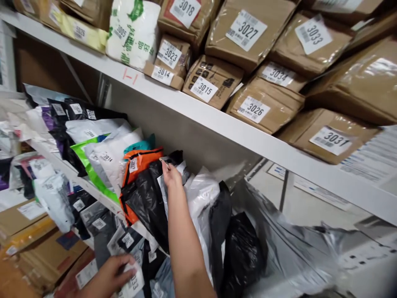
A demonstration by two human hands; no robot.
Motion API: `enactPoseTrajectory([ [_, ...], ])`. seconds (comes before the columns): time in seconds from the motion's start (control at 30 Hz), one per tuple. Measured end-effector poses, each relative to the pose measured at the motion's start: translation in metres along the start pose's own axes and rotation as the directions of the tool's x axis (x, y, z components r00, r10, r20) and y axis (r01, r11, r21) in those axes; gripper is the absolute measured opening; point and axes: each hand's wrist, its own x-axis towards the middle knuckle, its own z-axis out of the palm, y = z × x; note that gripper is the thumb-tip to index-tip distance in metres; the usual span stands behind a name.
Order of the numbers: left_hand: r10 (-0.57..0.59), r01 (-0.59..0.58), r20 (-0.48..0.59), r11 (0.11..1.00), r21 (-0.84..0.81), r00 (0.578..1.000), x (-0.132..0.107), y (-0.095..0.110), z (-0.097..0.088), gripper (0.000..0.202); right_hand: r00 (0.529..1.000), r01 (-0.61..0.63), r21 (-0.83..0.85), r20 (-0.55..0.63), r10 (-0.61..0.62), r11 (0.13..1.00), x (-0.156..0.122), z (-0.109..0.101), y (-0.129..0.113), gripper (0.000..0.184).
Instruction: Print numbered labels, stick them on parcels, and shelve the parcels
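My right hand (170, 174) reaches up into a row of soft mailer bags standing on the middle shelf. Its fingers are pressed together between a black plastic bag (148, 198) and a white bag (198, 194), beside an orange bag (139, 162); what they pinch is hidden. My left hand (110, 274) is low at the bottom edge. Its fingers curl over a white label (134, 283) on a parcel on the lower shelf.
The white top shelf (217, 120) carries brown cardboard parcels with numbered labels such as 3015 (204, 89) and 3026 (253, 109). More black, white and green mailers (83, 155) fill the middle shelf to the left. Brown boxes (40, 248) sit at lower left. A grey bag (291, 244) lies at right.
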Motion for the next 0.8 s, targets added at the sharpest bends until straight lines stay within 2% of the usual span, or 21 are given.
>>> enactPoseTrajectory([
  [0.1, 0.117, -0.125, -0.114, 0.99, -0.069, 0.987, 0.007, 0.029, -0.024, 0.059, 0.984, -0.179, 0.0, 0.003, 0.179, 0.984, -0.003, -0.003, -0.009, 0.018],
  [0.17, 0.213, -0.246, -0.268, 0.964, -0.098, 0.94, 0.016, 0.052, -0.04, 0.051, 0.968, -0.253, 0.0, 0.006, 0.253, 0.968, -0.017, -0.009, -0.018, 0.016],
  [0.23, 0.24, -0.308, -0.401, 0.944, -0.114, 0.884, 0.026, 0.078, -0.053, 0.047, 0.97, -0.241, -0.001, 0.014, 0.241, 0.971, -0.037, -0.018, -0.027, 0.011],
  [0.3, 0.271, -0.383, -0.455, 0.908, -0.172, 0.848, 0.038, 0.105, -0.061, 0.045, 0.988, -0.137, -0.076, 0.056, 0.141, 0.988, -0.061, -0.03, -0.032, 0.006],
  [0.37, 0.272, -0.404, -0.406, 0.868, -0.287, 0.873, 0.05, 0.13, -0.063, 0.049, 0.987, 0.021, -0.257, 0.158, 0.02, 0.966, -0.086, -0.042, -0.034, 0.02],
  [0.4, 0.291, -0.421, -0.375, 0.842, -0.337, 0.88, 0.056, 0.141, -0.062, 0.051, 0.977, 0.116, -0.362, 0.209, -0.041, 0.925, -0.097, -0.048, -0.035, 0.026],
  [0.47, 0.327, -0.435, -0.309, 0.802, -0.408, 0.893, 0.069, 0.16, -0.057, 0.05, 0.944, 0.305, -0.542, 0.283, -0.172, 0.783, -0.116, -0.06, -0.038, 0.029],
  [0.53, 0.359, -0.443, -0.265, 0.788, -0.428, 0.895, 0.082, 0.176, -0.049, 0.049, 0.895, 0.446, -0.641, 0.338, -0.292, 0.625, -0.127, -0.07, -0.047, 0.022],
  [0.6, 0.396, -0.459, -0.234, 0.797, -0.394, 0.888, 0.095, 0.191, -0.041, 0.051, 0.864, 0.502, -0.668, 0.369, -0.342, 0.549, -0.133, -0.079, -0.062, 0.017],
  [0.67, 0.457, -0.489, -0.174, 0.81, -0.322, 0.872, 0.107, 0.21, -0.032, 0.052, 0.854, 0.518, -0.658, 0.364, -0.372, 0.546, -0.136, -0.086, -0.08, 0.014],
  [0.73, 0.528, -0.535, -0.1, 0.807, -0.251, 0.843, 0.119, 0.234, -0.023, 0.047, 0.835, 0.537, -0.649, 0.319, -0.449, 0.538, -0.14, -0.092, -0.102, 0.016],
  [0.8, 0.597, -0.594, -0.054, 0.78, -0.194, 0.801, 0.131, 0.263, -0.013, 0.041, 0.784, 0.577, -0.641, 0.259, -0.564, 0.506, -0.144, -0.096, -0.126, 0.017],
])
